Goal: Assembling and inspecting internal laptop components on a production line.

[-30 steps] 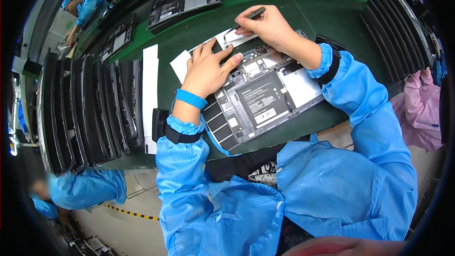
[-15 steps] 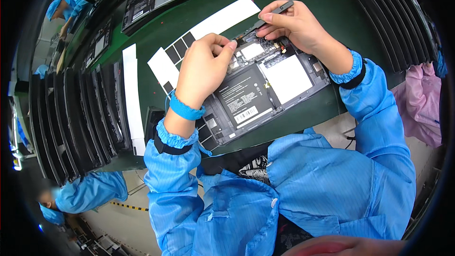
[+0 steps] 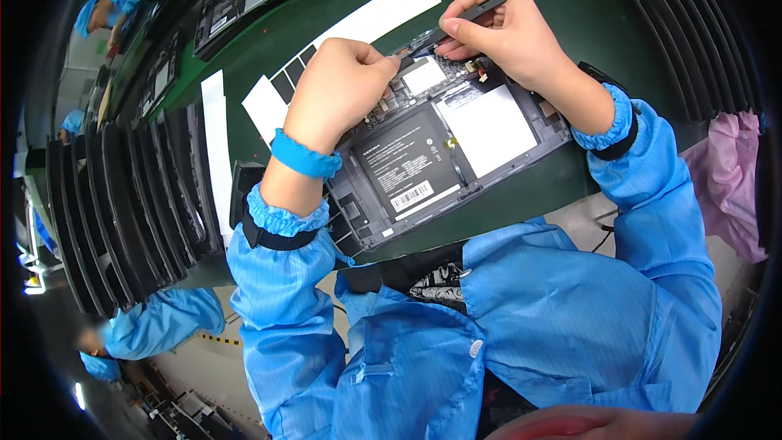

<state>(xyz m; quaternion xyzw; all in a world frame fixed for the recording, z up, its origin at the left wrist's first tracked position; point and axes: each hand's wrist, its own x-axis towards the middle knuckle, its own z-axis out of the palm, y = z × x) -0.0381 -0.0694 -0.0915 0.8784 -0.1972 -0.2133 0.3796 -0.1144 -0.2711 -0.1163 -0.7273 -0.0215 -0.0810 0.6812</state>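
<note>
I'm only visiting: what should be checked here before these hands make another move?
1. Slim black tool in the right hand: ok.
2. What the tool's tip touches: cannot tell; too small.
3. Left hand over the open dark-grey rectangular device: ok. Anything pinched there: cannot tell.
4. Device resting on the dark green table: ok.
5. Black rectangular block with barcode label inside the device: ok.
6. Blue fabric-like wristband around the left wrist: ok.

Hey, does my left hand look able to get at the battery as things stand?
Probably yes: the battery lies largely uncovered, close to the left hand, with nothing apparent between them. The right hand, holding a black tool, is clear of it, beyond and to the right.
</note>
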